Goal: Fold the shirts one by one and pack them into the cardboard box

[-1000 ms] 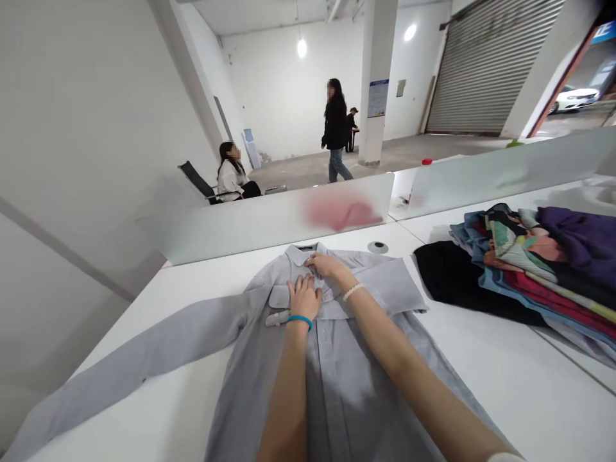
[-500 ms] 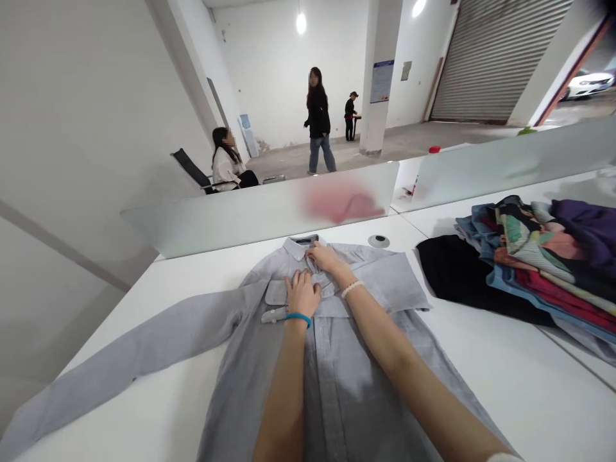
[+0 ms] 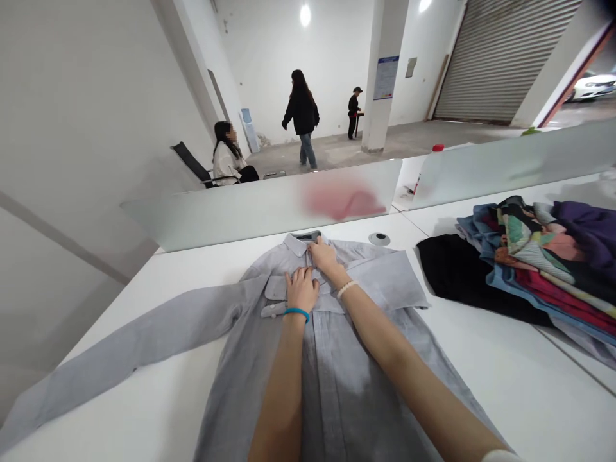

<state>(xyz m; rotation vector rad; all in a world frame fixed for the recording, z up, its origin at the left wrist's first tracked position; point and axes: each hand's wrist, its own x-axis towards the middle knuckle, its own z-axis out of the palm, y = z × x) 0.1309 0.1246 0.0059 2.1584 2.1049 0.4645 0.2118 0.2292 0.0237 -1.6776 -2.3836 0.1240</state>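
A grey button-up shirt (image 3: 375, 378) lies front up on the white table, collar at the far end. One sleeve is folded across the chest, its cuff (image 3: 275, 310) reaching past my left hand; the other sleeve (image 3: 144, 337) stretches out to the left. My left hand (image 3: 302, 290), a blue band at its wrist, rests with fingers spread on the folded sleeve at the chest. Just beyond it, my right hand (image 3: 323, 254), wearing a pale beaded bracelet, pinches the shirt at the right side of the collar. Its fingertips partly hide the collar edge.
On the right are a pile of folded clothes (image 3: 553, 244) and a black garment (image 3: 462, 276). A frosted divider (image 3: 240, 215) runs along the table's back edge, near a round cable grommet (image 3: 379, 239). Beyond it, one person sits and two people stand or walk.
My right hand has moved slightly up along the collar, while my left hand stays nearly in place. In the background, the walking person has turned and moved left.
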